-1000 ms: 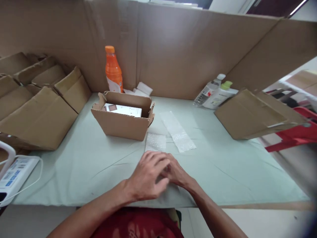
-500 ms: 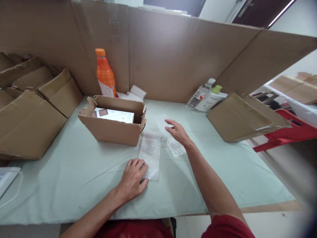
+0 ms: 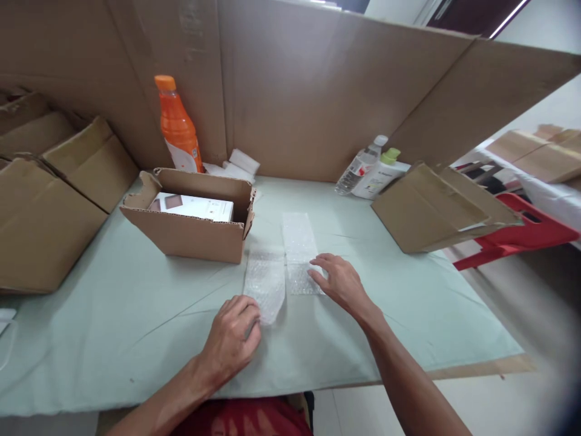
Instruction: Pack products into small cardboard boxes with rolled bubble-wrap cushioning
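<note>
Two clear strips of bubble wrap lie side by side on the pale green tablecloth. My left hand (image 3: 233, 332) is curled at the lower left corner of the nearer bubble wrap strip (image 3: 265, 284), its fingertips and thumb closed on the edge. The other bubble wrap strip (image 3: 300, 242) lies flat, a little farther off. At its lower right edge my right hand (image 3: 341, 283) rests with thumb and fingers apart, touching or just over the plastic. Left of the strips stands an open cardboard box (image 3: 195, 241) with a white printed box (image 3: 200, 207) inside.
Behind the box is an orange bottle (image 3: 178, 130) beside folded white pieces (image 3: 242, 162). A clear bottle (image 3: 361, 166) and a white bottle with a green cap (image 3: 384, 175) lean at the back. Cardboard boxes (image 3: 49, 224) stand left; another carton (image 3: 431, 206) sits right. A cardboard wall closes the back.
My right hand has come back toward me, and the farther strip now lies straighter and flat. My left hand stays at the nearer strip, whose lower edge has bent. The view has shifted slightly.
</note>
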Available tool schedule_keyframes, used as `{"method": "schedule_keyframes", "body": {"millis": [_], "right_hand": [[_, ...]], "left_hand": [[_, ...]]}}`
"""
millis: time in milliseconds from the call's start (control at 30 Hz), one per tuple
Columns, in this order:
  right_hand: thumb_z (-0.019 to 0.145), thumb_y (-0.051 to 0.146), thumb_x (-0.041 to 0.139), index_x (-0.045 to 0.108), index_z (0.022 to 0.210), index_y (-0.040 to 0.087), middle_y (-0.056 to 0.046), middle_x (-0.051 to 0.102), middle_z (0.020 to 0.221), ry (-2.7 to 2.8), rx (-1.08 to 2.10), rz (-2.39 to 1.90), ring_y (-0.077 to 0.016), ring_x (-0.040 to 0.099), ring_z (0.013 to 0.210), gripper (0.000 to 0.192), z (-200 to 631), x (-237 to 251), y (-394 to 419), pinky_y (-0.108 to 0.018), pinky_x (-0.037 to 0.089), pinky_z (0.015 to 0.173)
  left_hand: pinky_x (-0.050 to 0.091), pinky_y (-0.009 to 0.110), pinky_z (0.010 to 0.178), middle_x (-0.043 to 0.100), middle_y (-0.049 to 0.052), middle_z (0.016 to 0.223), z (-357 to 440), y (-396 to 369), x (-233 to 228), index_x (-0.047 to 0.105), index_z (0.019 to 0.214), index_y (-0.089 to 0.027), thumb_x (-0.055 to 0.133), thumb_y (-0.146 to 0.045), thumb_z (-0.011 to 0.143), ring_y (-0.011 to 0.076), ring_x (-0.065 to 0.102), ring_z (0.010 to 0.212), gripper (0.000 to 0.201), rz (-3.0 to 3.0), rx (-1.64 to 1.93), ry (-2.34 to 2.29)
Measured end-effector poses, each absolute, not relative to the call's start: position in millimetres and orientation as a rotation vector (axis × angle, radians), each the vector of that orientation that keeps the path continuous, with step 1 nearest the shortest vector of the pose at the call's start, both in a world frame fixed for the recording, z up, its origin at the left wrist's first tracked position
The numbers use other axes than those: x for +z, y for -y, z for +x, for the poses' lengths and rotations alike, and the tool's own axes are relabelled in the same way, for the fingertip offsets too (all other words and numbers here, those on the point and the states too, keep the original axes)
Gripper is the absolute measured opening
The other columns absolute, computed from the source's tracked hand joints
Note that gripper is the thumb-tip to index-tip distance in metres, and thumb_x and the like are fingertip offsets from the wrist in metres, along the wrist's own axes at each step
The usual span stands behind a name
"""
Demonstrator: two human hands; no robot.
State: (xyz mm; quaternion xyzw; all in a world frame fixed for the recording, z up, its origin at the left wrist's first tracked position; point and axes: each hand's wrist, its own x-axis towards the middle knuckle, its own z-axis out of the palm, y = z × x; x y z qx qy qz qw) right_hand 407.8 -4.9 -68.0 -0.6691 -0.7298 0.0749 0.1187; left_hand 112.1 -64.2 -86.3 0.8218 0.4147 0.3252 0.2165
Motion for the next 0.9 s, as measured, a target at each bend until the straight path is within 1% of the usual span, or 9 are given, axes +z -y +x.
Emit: {"method": "schedule_keyframes", "body": {"millis": [133, 233, 267, 300, 367, 433, 567, 700, 900], "right_hand": [[0.094, 0.040, 0.056, 0.071, 0.112, 0.026, -0.005, 0.073, 0.118, 2.155, 0.308, -1.844, -0.0258, 0.067, 0.105, 0.027, 396.7, -48.9, 8.8, -0.039, 0.051, 0.087], [0.092, 0.038, 0.063, 0.066, 0.123, 0.021, -0.010, 0.071, 0.121, 2.268, 0.277, -1.800, -0.0281, 0.065, 0.107, 0.036, 364.3, -54.2, -13.7, -0.038, 0.049, 0.086], [0.090, 0.035, 0.066, 0.066, 0.123, 0.018, -0.013, 0.072, 0.117, 2.333, 0.249, -1.786, -0.0292, 0.065, 0.106, 0.037, 350.8, -58.4, -22.4, -0.038, 0.048, 0.084], [0.088, 0.031, 0.068, 0.068, 0.118, 0.016, -0.014, 0.074, 0.111, 2.401, 0.231, -1.767, -0.0293, 0.065, 0.101, 0.033, 337.8, -62.6, -30.2, -0.037, 0.046, 0.081], [0.085, 0.022, 0.070, 0.073, 0.101, 0.017, -0.010, 0.076, 0.094, 2.508, 0.231, -1.702, -0.0264, 0.065, 0.090, 0.017, 317.8, -68.3, -40.4, -0.034, 0.042, 0.076], [0.086, 0.017, 0.068, 0.074, 0.090, 0.020, -0.006, 0.075, 0.087, 2.547, 0.242, -1.632, -0.0228, 0.064, 0.086, 0.007, 311.8, -66.7, -43.2, -0.033, 0.039, 0.076], [0.093, 0.023, 0.062, 0.073, 0.098, 0.022, -0.005, 0.075, 0.095, 2.417, 0.127, -1.561, -0.0222, 0.060, 0.091, 0.012, 344.6, -41.9, -43.3, -0.035, 0.035, 0.083], [0.092, 0.023, 0.061, 0.073, 0.096, 0.022, -0.007, 0.075, 0.097, 2.274, -0.022, -1.590, -0.0243, 0.060, 0.091, 0.013, 396.1, -24.6, -59.5, -0.036, 0.034, 0.083], [0.088, 0.021, 0.065, 0.075, 0.096, 0.022, -0.008, 0.075, 0.107, 2.336, 0.093, -1.806, -0.0270, 0.061, 0.100, 0.013, 423.8, -65.8, -88.8, -0.037, 0.036, 0.086]], "left_hand": [[0.050, 0.035, 0.082, 0.067, 0.007, 0.104, 100.9, 84.3, -72.9, 0.060, 0.092, -0.020, 0.052, -0.004, 0.082, 0.0210, 0.063, 0.095, 0.021, 2.172, 1.010, -1.103], [0.050, 0.036, 0.082, 0.069, 0.007, 0.105, 98.0, 93.6, -77.6, 0.061, 0.092, -0.021, 0.052, -0.004, 0.083, 0.0217, 0.064, 0.095, 0.021, 2.252, 0.940, -1.091], [0.050, 0.037, 0.083, 0.069, 0.007, 0.106, 98.1, 96.1, -80.7, 0.061, 0.092, -0.021, 0.052, -0.004, 0.083, 0.0218, 0.064, 0.095, 0.021, 2.273, 0.921, -1.079], [0.050, 0.037, 0.083, 0.069, 0.007, 0.106, 98.4, 98.4, -83.6, 0.061, 0.092, -0.021, 0.052, -0.004, 0.083, 0.0218, 0.064, 0.095, 0.021, 2.285, 0.912, -1.069], [0.049, 0.037, 0.084, 0.070, 0.007, 0.106, 99.1, 102.2, -87.1, 0.060, 0.092, -0.021, 0.051, -0.003, 0.084, 0.0216, 0.064, 0.094, 0.022, 2.292, 0.925, -1.064], [0.049, 0.037, 0.083, 0.070, 0.007, 0.105, 100.8, 103.6, -85.8, 0.060, 0.092, -0.021, 0.051, -0.002, 0.084, 0.0214, 0.063, 0.093, 0.022, 2.291, 0.959, -1.066], [0.048, 0.039, 0.087, 0.069, 0.008, 0.107, 118.5, 91.5, -71.5, 0.060, 0.096, -0.020, 0.053, -0.002, 0.084, 0.0216, 0.062, 0.095, 0.023, 2.329, 1.018, -0.977], [0.048, 0.042, 0.092, 0.069, 0.009, 0.109, 162.4, 61.2, -65.5, 0.062, 0.096, -0.019, 0.055, -0.005, 0.083, 0.0240, 0.062, 0.102, 0.020, 2.430, 1.031, -0.835], [0.049, 0.043, 0.091, 0.070, 0.009, 0.107, 216.5, 33.1, -94.4, 0.062, 0.088, -0.019, 0.058, -0.011, 0.085, 0.0260, 0.062, 0.102, 0.009, 2.526, 0.740, -0.864]]}}
